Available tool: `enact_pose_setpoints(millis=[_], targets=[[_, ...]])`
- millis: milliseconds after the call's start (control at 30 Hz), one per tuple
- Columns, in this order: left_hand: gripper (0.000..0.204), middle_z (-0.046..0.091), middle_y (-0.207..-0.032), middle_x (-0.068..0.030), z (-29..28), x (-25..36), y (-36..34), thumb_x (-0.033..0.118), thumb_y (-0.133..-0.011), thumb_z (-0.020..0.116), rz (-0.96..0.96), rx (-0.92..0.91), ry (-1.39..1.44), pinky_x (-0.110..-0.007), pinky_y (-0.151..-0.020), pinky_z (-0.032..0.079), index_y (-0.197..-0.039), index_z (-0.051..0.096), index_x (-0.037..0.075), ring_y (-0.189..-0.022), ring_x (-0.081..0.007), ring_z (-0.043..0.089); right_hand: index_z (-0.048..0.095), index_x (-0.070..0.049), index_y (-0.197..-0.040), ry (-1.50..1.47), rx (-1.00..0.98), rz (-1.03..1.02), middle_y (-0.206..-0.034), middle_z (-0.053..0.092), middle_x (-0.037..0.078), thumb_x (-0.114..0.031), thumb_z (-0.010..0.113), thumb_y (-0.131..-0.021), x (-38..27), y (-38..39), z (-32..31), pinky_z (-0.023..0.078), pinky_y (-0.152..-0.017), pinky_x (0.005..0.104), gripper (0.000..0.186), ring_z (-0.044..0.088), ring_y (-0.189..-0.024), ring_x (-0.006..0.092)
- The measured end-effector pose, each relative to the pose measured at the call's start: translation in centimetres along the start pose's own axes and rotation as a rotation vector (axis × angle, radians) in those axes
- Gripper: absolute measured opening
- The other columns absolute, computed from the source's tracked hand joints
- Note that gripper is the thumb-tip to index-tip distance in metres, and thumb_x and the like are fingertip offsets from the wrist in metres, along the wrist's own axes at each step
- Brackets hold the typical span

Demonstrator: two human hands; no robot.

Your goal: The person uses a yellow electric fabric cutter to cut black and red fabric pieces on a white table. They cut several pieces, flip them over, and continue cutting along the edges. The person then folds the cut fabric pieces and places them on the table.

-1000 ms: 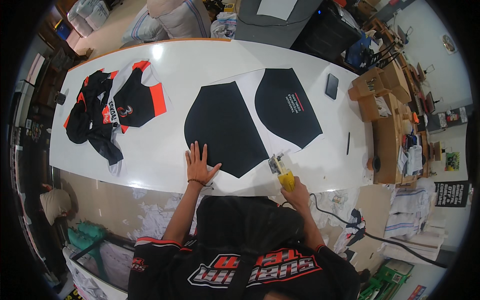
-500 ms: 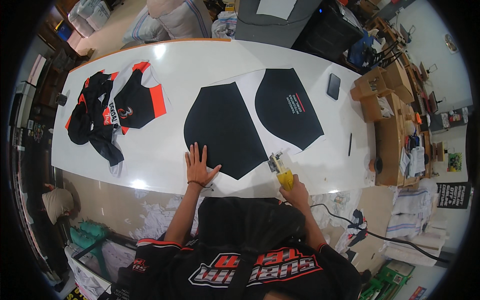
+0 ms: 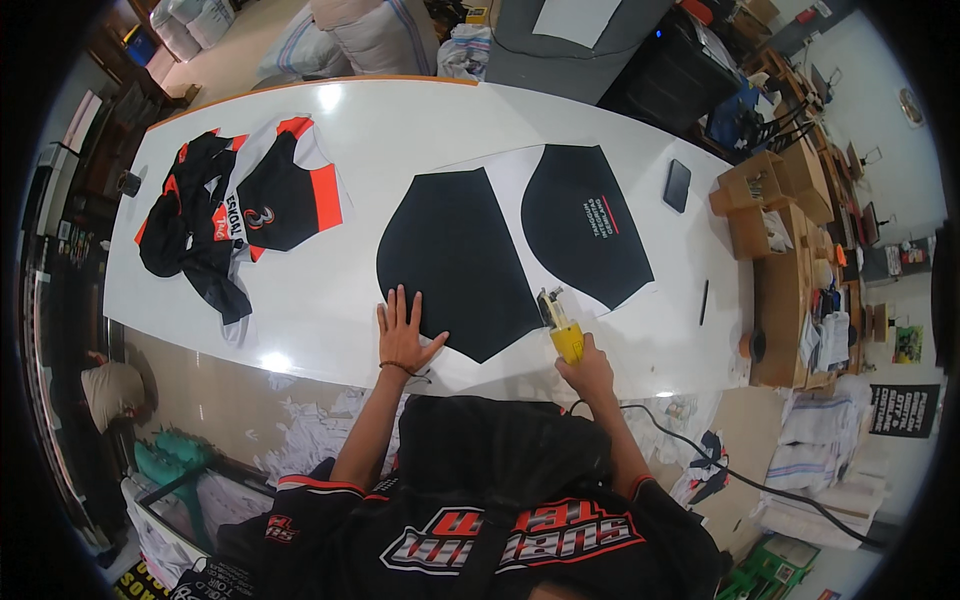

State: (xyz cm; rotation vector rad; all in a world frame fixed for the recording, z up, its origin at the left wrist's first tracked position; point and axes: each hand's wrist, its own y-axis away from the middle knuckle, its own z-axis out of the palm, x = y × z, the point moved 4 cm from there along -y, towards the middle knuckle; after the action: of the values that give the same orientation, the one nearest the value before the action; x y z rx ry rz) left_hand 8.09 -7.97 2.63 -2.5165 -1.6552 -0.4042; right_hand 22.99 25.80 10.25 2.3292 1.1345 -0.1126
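My left hand point(image 3: 403, 335) lies flat, fingers spread, on the lower left of a black fabric panel point(image 3: 455, 260) with one curved side. In my right hand point(image 3: 588, 370) is a yellow electric fabric cutter point(image 3: 566, 340), gripped round its body. Its metal head sits at the panel's right edge, just above the lower right corner, over white fabric point(image 3: 510, 190). That white strip runs between this panel and a second black panel point(image 3: 585, 220) printed with small lettering and a red line. The blade itself is too small to make out.
Black, orange and white cut pieces point(image 3: 235, 200) are heaped at the table's left. A phone point(image 3: 677, 186) and a dark pen point(image 3: 704, 302) lie on the right of the white table point(image 3: 380, 120). The cutter's black cord point(image 3: 740, 468) trails off right. White scraps point(image 3: 310, 435) litter the floor.
The cutter in my right hand has moved a little away from me along the black panel's right edge. My left hand stays on the panel. The whole view has shifted slightly.
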Motion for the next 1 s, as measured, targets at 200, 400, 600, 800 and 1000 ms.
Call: enact_pose_setpoints(millis=[200, 400, 600, 800, 1000], targets=[[0.1, 0.015, -0.166, -0.0265, -0.7, 0.4, -0.1, 0.066, -0.087, 0.063, 0.012, -0.009, 0.019, -0.061, -0.123, 0.012, -0.159, 0.03, 0.006, -0.155, -0.0423, 0.011, 0.049, -0.006, -0.121, -0.028, -0.02, -0.005, -0.093, 0.07, 0.025, -0.039, 0.074, -0.075, -1.9, -2.9, -0.3, 0.055, -0.08, 0.0559, 0.061, 0.07, -0.092, 0.0464], [0.099, 0.015, -0.167, -0.0258, -1.0, 0.4, -0.1, 0.068, -0.088, 0.06, 0.006, -0.031, 0.027, -0.061, -0.123, 0.012, -0.16, 0.03, 0.006, -0.156, -0.0418, 0.01, 0.05, -0.006, -0.122, 0.006, -0.003, -0.026, -0.101, 0.07, 0.027, -0.038, 0.074, -0.076, -4.6, -5.6, -1.1, 0.056, -0.082, 0.0548, 0.061, 0.07, -0.097, 0.0461], [0.097, 0.018, -0.167, -0.0229, -0.7, 0.2, -0.1, 0.07, -0.088, 0.057, 0.002, -0.007, 0.026, -0.06, -0.123, 0.011, -0.159, 0.032, 0.01, -0.156, -0.0397, 0.011, 0.05, -0.005, -0.123, -0.029, -0.009, -0.052, -0.107, 0.07, 0.028, -0.037, 0.077, -0.076, -7.6, -8.9, -1.9, 0.056, -0.085, 0.0536, 0.063, 0.069, -0.101, 0.0463], [0.097, 0.016, -0.168, -0.0218, -0.8, 0.1, -0.2, 0.071, -0.088, 0.057, -0.008, -0.027, 0.034, -0.06, -0.123, 0.01, -0.16, 0.031, 0.011, -0.156, -0.0389, 0.01, 0.05, -0.005, -0.123, 0.053, 0.027, -0.053, -0.108, 0.07, 0.026, -0.039, 0.078, -0.075, -10.1, -11.3, -2.7, 0.056, -0.088, 0.0529, 0.065, 0.069, -0.102, 0.0458], [0.098, 0.015, -0.168, -0.0224, -0.9, 0.1, -0.3, 0.069, -0.088, 0.058, -0.011, -0.047, 0.047, -0.061, -0.123, 0.01, -0.16, 0.029, 0.011, -0.156, -0.0399, 0.01, 0.049, -0.002, -0.133, 0.015, -0.04, -0.03, -0.116, 0.067, 0.028, -0.038, 0.079, -0.075, -12.7, -13.4, -3.7, 0.053, -0.095, 0.051, 0.074, 0.066, -0.109, 0.045]])
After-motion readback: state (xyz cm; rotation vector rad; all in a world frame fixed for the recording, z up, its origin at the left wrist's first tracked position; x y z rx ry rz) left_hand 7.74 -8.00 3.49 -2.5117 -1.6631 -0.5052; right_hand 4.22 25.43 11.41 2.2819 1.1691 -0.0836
